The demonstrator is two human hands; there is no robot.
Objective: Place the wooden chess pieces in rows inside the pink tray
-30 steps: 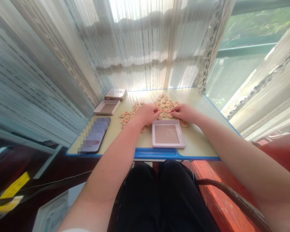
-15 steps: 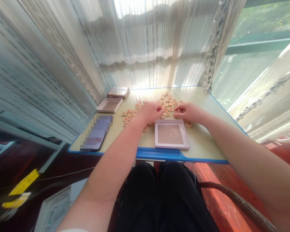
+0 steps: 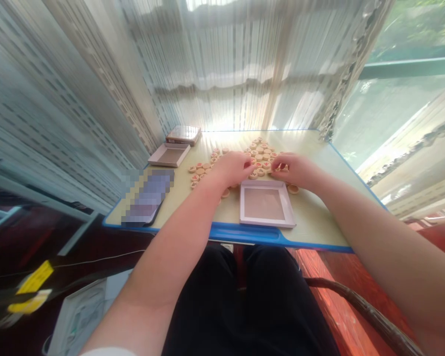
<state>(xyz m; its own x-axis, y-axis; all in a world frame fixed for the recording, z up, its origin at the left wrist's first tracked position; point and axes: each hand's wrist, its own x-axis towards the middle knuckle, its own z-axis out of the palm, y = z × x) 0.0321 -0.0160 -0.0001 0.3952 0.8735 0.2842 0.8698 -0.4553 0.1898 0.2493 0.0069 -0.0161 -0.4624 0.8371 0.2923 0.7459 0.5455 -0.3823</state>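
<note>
Round wooden xiangqi pieces (image 3: 260, 157) with red characters lie in a loose cluster across the far middle of the table, and more (image 3: 200, 170) spread to the left. My left hand (image 3: 232, 169) rests curled over the cluster, fingertips among the pieces. My right hand (image 3: 291, 170) faces it from the right, fingers bent down onto pieces. The fingers hide whatever lies under them. Just below both hands sits a shallow pale-lilac tray (image 3: 267, 203) with a clear base, and nothing lies in it. One piece (image 3: 292, 189) sits beside its top right corner.
A smaller pale tray (image 3: 169, 155) and a flat box (image 3: 183, 134) stand at the far left. A phone (image 3: 147, 199) with a blurred screen lies at the near left. The table's blue edge (image 3: 244, 232) runs across my lap; curtains and a window stand beyond.
The view has swung, so the table sits further right and slightly higher in the frame. Both hands stay over the pieces, with the right hand's fingers shifted a little; no piece is visibly lifted.
</note>
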